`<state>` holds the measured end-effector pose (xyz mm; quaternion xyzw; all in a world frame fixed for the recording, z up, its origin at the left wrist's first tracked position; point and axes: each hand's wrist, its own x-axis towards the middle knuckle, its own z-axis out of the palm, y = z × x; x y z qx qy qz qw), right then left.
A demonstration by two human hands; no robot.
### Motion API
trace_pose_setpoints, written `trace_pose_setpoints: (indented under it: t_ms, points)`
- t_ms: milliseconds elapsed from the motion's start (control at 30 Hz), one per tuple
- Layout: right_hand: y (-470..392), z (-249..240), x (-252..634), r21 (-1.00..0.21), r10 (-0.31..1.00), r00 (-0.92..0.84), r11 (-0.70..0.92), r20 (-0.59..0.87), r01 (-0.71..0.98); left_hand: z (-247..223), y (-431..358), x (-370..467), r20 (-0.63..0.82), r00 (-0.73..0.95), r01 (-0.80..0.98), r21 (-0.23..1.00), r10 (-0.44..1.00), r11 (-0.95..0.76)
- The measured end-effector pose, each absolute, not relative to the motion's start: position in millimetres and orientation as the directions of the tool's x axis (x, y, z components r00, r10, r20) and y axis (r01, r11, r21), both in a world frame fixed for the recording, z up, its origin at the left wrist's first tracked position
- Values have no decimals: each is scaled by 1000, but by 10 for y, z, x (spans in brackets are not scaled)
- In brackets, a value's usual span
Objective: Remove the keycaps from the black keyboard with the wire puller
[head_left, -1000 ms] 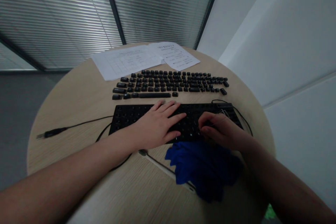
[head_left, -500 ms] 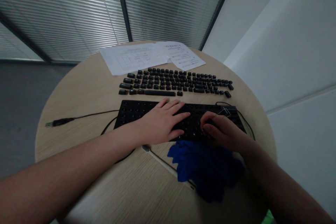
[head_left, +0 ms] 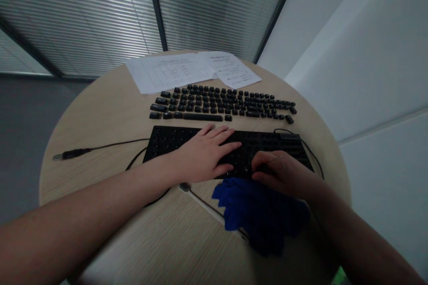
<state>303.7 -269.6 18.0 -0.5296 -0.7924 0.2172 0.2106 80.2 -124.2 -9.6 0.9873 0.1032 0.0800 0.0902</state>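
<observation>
A black keyboard (head_left: 163, 142), many of its key positions bare, lies across the table. My left hand (head_left: 209, 153) rests flat on its middle with the fingers spread, holding nothing. At the keyboard's front edge, right of centre, my right hand (head_left: 277, 171) is closed in a pinch. It grips a thin wire keycap puller, mostly hidden by the fingers and barely visible now. Below that hand a crumpled blue cloth (head_left: 257, 213) covers part of a thin brush (head_left: 203, 205). Loose black keycaps (head_left: 203, 117) are laid out in rows beyond the keyboard.
Printed paper sheets (head_left: 170, 71) lie at the far side of the round wooden table (head_left: 93, 111). A USB plug (head_left: 72, 154) on a black cable sits at the left. Cable also loops beside the keyboard's right end. Glass panels with blinds stand behind.
My right hand has shifted slightly left and down and turned, so the wire puller that stuck out above it is now mostly hidden. My left hand stays on the keyboard.
</observation>
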Motion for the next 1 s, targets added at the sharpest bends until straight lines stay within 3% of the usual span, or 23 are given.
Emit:
trace_pose_setpoints:
  t_ms: [333, 467, 567, 667, 800, 900, 1000]
  points:
    - [-2678, -119, 3031, -634, 921, -158, 362, 355, 684, -39, -1248, 799, 99, 968, 207, 196, 230, -958]
    - [-2744, -166, 3018, -826, 881, 182, 313, 437, 469, -80, -1234, 790, 121, 968, 195, 195, 221, -961]
    - [-2778, -140, 3045, -816, 860, 223, 309, 459, 489, -79, -1213, 775, 126, 969, 181, 227, 213, -957]
    - [-2774, -73, 3048, -696, 847, 74, 380, 527, 609, 8, -1195, 762, 176, 958, 154, 344, 225, -926]
    - [-2748, 22, 2991, -583, 775, -68, 527, 629, 619, 159, -1208, 759, 270, 897, 83, 673, 349, -735]
    - [-2739, 60, 2941, -557, 723, -124, 618, 679, 555, 183, -1234, 763, 155, 906, 58, 876, 394, -478]
    - [-2736, 86, 2905, -549, 705, -168, 659, 689, 513, 148, -1245, 766, 26, 924, 98, 949, 383, -301]
